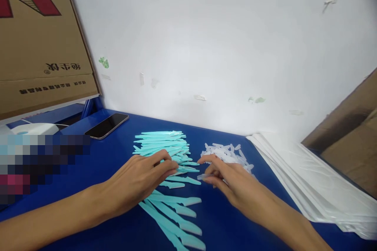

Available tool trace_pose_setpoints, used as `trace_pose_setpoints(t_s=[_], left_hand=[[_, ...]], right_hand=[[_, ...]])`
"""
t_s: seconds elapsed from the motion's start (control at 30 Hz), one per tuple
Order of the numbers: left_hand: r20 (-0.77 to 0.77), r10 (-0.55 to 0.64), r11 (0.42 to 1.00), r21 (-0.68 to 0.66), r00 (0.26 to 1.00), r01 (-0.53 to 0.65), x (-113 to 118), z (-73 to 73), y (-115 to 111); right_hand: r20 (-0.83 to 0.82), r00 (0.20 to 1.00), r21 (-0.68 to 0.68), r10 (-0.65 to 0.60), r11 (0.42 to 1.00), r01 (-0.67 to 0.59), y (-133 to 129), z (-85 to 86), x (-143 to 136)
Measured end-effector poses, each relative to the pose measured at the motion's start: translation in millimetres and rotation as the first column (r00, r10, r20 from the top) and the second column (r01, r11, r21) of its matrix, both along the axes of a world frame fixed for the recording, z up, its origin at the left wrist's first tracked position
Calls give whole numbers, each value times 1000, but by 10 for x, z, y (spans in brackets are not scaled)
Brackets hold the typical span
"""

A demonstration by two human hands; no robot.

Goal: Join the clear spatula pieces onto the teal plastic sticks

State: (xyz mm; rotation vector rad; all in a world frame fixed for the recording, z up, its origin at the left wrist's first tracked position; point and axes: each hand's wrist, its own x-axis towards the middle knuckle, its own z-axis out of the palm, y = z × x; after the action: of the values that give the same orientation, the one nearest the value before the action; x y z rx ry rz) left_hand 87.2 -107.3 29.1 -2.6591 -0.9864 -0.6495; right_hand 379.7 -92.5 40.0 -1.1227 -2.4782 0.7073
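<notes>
My left hand (147,172) is over the near side of a pile of turquoise razor-like sticks (161,141), its thumb and fingers drawn together; whatever lies between the fingertips is hidden. My right hand (226,176) holds a small translucent cap (202,177) between thumb and fingers, its open side towards the left hand. Just behind the right hand lies a heap of similar translucent caps (224,151). Below the left hand, several turquoise sticks (179,219) with pale blade ends are fanned out on the blue table (88,188).
A phone (107,126) lies at the back left, near a large cardboard box (44,47). White plastic sheets or bags (288,176) are stacked on the right, beside more cardboard (350,145). A white wall (206,47) stands behind the table. The left edge is partly pixelated.
</notes>
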Motion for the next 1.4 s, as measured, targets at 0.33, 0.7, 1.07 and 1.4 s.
trace_pose_setpoints(t_s=[0.33, 0.7, 1.07, 1.4], left_hand=[[113, -58, 994, -83, 992, 67, 26, 10, -6], [139, -84, 987, -122, 987, 101, 6, -21, -20], [105, -64, 988, -136, 992, 78, 10, -22, 1], [108, -233, 972, 36, 966, 231, 54, -2, -28]], right_hand=[[-106, 992, -56, -73, 996, 67, -21, 60, -53], [-159, 984, 3, -80, 997, 82, -23, 61, -62], [-296, 952, -28, -82, 997, 77, 4, 33, -75], [-278, 961, 26, 3, 1000, 4, -111, -149, -214]])
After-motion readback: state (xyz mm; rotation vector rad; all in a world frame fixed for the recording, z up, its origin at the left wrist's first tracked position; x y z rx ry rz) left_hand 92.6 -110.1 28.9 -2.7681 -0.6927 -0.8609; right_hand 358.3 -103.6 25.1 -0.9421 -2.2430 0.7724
